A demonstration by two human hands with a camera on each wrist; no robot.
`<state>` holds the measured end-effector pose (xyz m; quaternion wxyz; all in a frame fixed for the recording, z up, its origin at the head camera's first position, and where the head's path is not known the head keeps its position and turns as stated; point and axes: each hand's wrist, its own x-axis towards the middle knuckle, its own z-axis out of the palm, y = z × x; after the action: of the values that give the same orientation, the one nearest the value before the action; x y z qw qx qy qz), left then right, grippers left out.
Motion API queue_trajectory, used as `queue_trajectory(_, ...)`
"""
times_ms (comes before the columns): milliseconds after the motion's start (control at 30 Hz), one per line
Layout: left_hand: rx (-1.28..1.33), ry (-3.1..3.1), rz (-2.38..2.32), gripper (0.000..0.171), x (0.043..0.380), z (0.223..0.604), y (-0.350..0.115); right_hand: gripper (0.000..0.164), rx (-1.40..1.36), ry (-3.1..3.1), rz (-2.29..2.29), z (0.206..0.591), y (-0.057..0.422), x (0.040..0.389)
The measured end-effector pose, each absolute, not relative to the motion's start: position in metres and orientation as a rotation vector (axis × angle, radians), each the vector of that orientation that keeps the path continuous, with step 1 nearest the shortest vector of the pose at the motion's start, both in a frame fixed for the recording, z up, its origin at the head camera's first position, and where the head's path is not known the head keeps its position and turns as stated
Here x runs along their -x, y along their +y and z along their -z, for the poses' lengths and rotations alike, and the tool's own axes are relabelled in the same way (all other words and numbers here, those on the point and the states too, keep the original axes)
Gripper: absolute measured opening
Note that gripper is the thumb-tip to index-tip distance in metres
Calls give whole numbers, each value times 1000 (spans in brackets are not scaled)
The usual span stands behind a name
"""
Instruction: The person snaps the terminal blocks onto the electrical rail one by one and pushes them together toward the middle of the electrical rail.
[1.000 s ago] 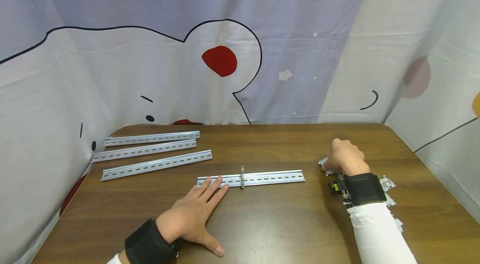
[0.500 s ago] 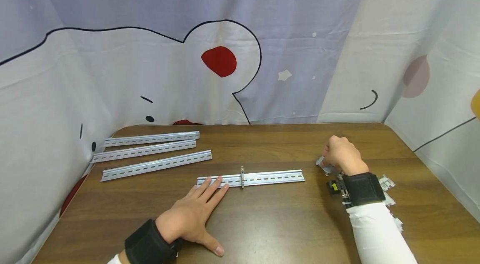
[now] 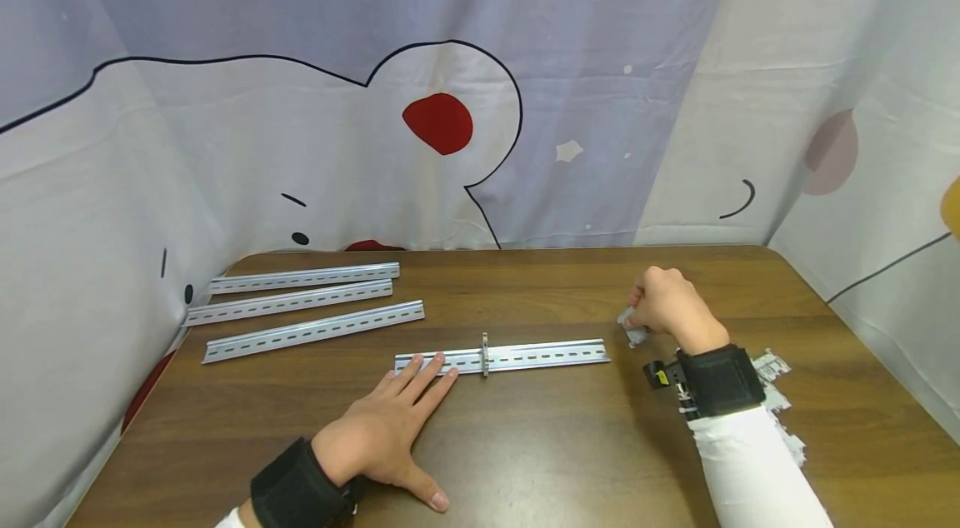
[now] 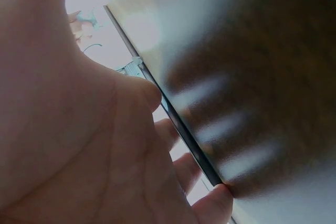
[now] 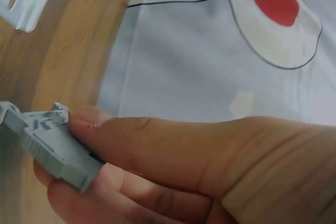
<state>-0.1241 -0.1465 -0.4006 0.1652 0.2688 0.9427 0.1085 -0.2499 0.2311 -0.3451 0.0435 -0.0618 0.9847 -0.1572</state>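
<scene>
A slotted metal DIN rail [image 3: 551, 356] lies across the middle of the table, with a narrow upright clip-like piece [image 3: 485, 355] seated on it. My left hand [image 3: 382, 432] is spread flat, its straight fingertips pressing on the rail's left part. To the right of the rail, my right hand [image 3: 675, 311] pinches a grey DIN-rail terminal block [image 5: 60, 150] between thumb and fingers. In the right wrist view the block juts out past the thumb tip, and the rail's end shows at upper left. The left palm covers much of the left wrist view.
Three more DIN rails [image 3: 315, 332] lie side by side at the table's back left. Several grey-white pieces [image 3: 776, 399] lie at the right, partly behind the right forearm. A printed curtain [image 3: 570, 95] hangs behind the wooden table [image 3: 525, 445].
My right hand has moved left and slightly back with the terminal block, out from the right side toward the rail. The left hand and the rail have stayed in place.
</scene>
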Motion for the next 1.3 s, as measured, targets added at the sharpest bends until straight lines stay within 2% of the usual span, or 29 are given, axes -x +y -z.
queue_trajectory(467, -781, 2692, -313, 136, 125, 403, -148, 13, 319, 3037, 452, 328, 194, 229)
queue_trajectory(700, -779, 2695, -305, 137, 125, 402, -147, 13, 332, 3000, 412, 338, 187, 230)
queue_trajectory(1100, -786, 2697, -289, 137, 125, 408, -148, 22, 391, 3024, 317, 356, 183, 237)
queue_trajectory(1300, -779, 2700, -304, 137, 124, 404, -147, 18, 390, 3050, 297, 359, 182, 236)
